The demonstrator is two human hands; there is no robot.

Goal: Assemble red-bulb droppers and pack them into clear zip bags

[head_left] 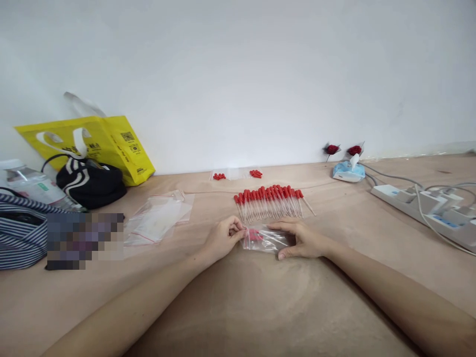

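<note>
A clear zip bag (268,240) lies on the table between my hands, with red-tipped sticks inside, their red ends at its left. My left hand (227,237) pinches the bag's left end, by the zip edge. At the right end, my right hand (299,240) rests with thumb and fingers spread around the bag's edge. Just beyond stands a row of several red-tipped sticks (271,202) lying side by side, red ends away from me. A stack of clear zip bags (158,218) lies to the left.
Two small groups of red pieces (219,176) lie near the wall. A yellow bag (122,148), black cap (91,183) and striped bag (22,233) stand left. A tissue pack (348,171), dark red flowers (331,148) and a power strip (424,208) are at right.
</note>
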